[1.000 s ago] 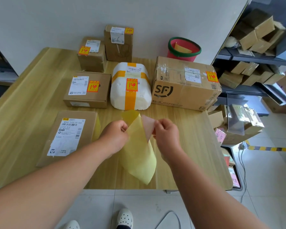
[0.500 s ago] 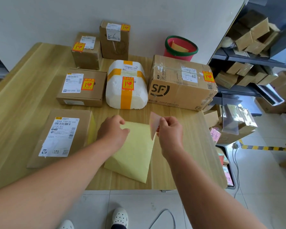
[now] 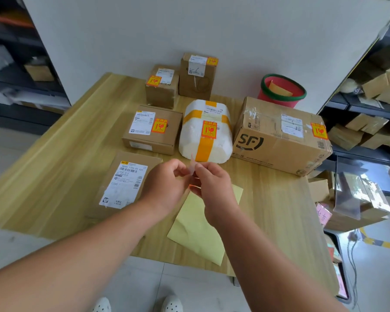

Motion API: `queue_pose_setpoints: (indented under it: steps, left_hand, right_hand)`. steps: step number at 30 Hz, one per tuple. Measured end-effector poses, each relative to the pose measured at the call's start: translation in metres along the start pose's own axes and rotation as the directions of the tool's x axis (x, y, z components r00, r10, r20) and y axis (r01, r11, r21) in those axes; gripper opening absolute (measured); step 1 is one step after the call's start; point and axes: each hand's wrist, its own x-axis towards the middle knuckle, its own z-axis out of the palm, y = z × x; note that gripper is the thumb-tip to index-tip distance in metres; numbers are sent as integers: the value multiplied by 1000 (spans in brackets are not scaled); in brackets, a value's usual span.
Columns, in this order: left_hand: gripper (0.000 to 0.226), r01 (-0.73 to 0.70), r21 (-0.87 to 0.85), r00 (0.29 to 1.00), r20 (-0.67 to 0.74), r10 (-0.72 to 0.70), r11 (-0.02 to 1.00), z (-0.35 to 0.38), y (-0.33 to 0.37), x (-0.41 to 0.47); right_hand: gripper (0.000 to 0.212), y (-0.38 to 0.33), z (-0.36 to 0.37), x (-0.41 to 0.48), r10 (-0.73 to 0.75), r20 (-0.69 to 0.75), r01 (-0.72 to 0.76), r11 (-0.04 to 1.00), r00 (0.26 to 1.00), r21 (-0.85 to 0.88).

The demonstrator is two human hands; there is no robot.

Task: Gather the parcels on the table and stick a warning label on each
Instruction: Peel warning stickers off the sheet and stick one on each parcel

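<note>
The fingers of the right hand (image 3: 213, 188) pinch a small pale pink sticker (image 3: 192, 165), and the curled fingers of the left hand (image 3: 167, 188) grip its other edge, above the light wooden bench (image 3: 54, 172). Under the hands a yellow backing sheet (image 3: 200, 235) lies flat. Just left lies a flat brown cardboard parcel (image 3: 126, 183) with only a white address slip. Behind stand a white foam parcel (image 3: 205, 140) and a big brown printed carton (image 3: 277, 143), each with an orange warning label.
</note>
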Motion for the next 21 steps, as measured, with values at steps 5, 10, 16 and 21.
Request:
queue_pose_setpoints:
  steps: [5,10,16,21]
  left_hand:
    - [15,77,-99,997,-15,-79,992,-34,-19,-4]
    - [17,179,-195,975,-94,-200,964,-67,-35,-5]
    - [14,314,-287,941,-35,-338,905,-107,-52,-5]
    - [11,408,-329,908,49,-416,851,-137,-66,0]
  right_hand:
    - [26,1,30,-7,47,159,-47,999,986,-2]
    - [11,6,58,-5,1,8,1,984,1000,-180]
    - [10,14,87,-8,55,7,-51,963,998,-266]
    - [8,20,116,-12,157,-3,-152,951,988,-268]
